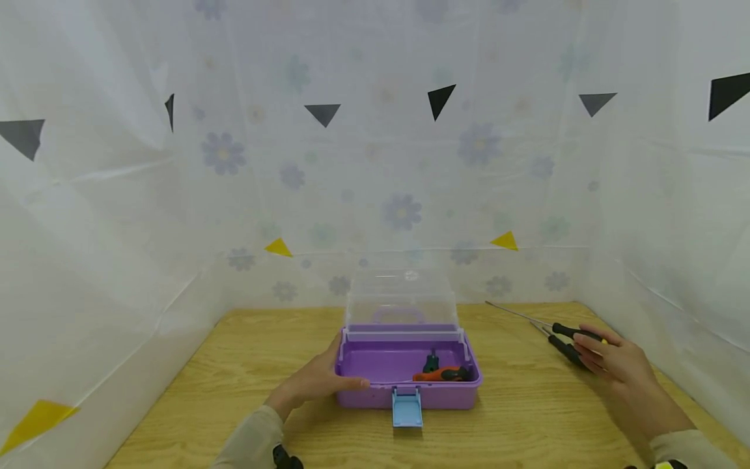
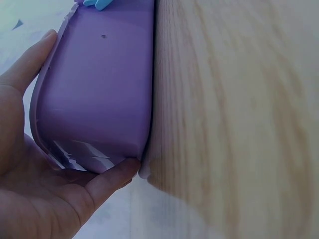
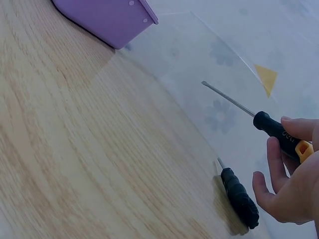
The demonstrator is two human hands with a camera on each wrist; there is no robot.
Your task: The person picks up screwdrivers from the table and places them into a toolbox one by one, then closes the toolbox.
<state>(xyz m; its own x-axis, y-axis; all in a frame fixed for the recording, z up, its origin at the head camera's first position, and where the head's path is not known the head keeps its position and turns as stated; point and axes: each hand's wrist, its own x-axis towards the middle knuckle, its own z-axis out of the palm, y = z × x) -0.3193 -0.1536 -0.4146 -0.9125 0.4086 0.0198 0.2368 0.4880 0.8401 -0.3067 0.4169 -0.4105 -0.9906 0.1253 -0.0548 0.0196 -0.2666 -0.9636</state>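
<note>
A purple toolbox (image 1: 436, 395) stands on the table with its clear lid (image 1: 401, 299) raised at the back and its light blue latch (image 1: 407, 409) hanging down in front. My left hand (image 1: 321, 376) grips the box's left end, thumb along the front rim. Inside lie an orange-and-black handled tool (image 1: 442, 374) and a small dark green tool (image 1: 431, 361). Off to the right, my right hand (image 1: 618, 365) pinches a long flat-blade screwdriver (image 3: 279, 133) by its black-and-yellow handle, shaft pointing toward the back left. Below it a shorter black-handled screwdriver (image 3: 239, 196) rests on the table.
The wood-grain table (image 1: 258, 339) ends at a pale flowered sheet (image 1: 363, 163) behind. White sheeting (image 1: 691, 260) closes in the right side, and more hangs at the left. Black, grey and yellow triangles are stuck on the sheets.
</note>
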